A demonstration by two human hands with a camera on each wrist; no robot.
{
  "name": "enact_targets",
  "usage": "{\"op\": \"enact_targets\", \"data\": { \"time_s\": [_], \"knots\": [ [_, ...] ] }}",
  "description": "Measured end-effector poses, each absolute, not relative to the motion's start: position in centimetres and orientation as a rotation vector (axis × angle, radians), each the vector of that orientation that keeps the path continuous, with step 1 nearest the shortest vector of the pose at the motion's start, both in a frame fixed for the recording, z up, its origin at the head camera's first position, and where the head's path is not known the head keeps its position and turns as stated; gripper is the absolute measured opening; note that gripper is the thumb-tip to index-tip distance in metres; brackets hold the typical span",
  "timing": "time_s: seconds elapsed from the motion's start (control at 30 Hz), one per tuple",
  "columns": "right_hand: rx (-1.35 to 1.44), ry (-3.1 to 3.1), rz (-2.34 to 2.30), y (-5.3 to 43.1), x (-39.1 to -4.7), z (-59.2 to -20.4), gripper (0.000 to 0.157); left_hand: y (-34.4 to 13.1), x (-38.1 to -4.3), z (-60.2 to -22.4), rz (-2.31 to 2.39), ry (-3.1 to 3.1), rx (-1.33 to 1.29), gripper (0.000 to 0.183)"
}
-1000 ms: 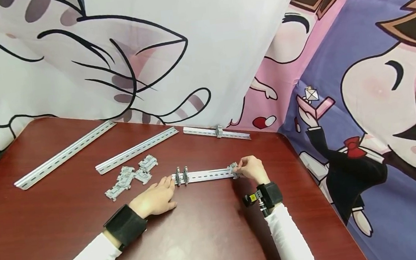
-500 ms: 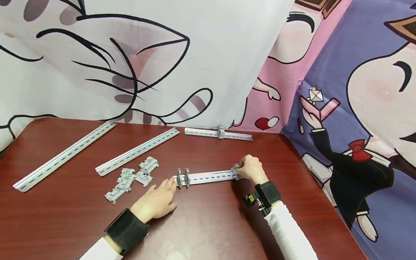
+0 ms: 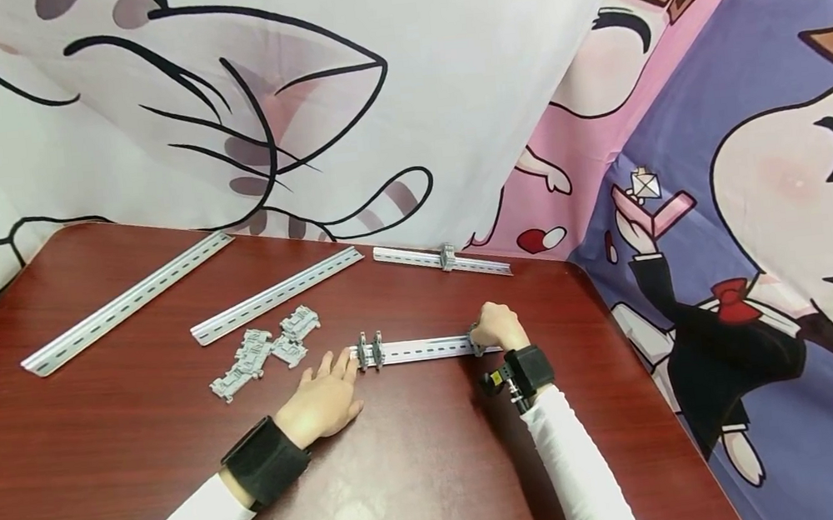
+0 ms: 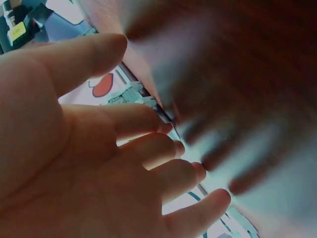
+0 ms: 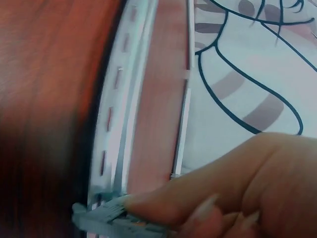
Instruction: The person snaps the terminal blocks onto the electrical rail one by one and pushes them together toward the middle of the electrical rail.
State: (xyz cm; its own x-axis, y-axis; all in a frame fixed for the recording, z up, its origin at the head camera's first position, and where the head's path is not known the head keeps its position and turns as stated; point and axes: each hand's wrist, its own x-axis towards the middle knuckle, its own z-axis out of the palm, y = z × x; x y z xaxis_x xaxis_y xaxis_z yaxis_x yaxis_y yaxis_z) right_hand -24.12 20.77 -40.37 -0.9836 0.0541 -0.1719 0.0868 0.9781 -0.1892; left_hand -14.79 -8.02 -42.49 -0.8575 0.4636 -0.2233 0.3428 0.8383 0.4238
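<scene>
While the left hand [image 3: 319,403] lies at one end of the slotted rail [image 3: 425,349], the right hand [image 3: 498,327] works near the opposite end. The rail lies crosswise on the table [image 3: 407,478], between the two hands. The left hand is flat and wide, with its fingers extended and slightly spread, its thumb set apart, and its fingertips at the rail end. The right hand is narrow: thumb and curled fingers pinch a gray terminal block [image 5: 116,218] at the rail (the hand covers part of this block in the head view). A short length of rail projects beyond the right hand.

Two upright blocks [image 3: 370,351] stand side by side on the rail, just beside the left fingertips. A group of loose blocks [image 3: 252,355] lies flat on the table, beyond the left hand and to its left. Farther back rest three additional rails: a long rail [image 3: 127,306] at the far left, a medium rail [image 3: 277,296] at center, and a short rail [image 3: 409,258] near the printed backdrop [image 3: 474,78]. The short rail carries one mounted block [image 3: 448,257].
</scene>
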Motion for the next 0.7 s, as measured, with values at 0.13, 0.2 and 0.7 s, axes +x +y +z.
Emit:
{"op": "enact_targets", "data": {
  "time_s": [0.13, 0.2, 0.7],
  "knots": [
    [0.111, 2.948, -0.328, 20.5, -24.0, -40.4, 0.027, -8.0, -14.7, -42.5, 0.552, 2.689, 0.585, 0.065],
    [0.08, 2.946, -0.354, 20.2, -23.8, -40.5, 0.028, -7.9, -14.7, -42.6, 0.565, 2.678, 0.573, 0.067],
    [-0.021, 2.955, -0.5, 17.2, -23.3, -41.0, 0.033, -7.8, -15.0, -42.9, 0.559, 2.709, 0.548, 0.067]
  ]
}}
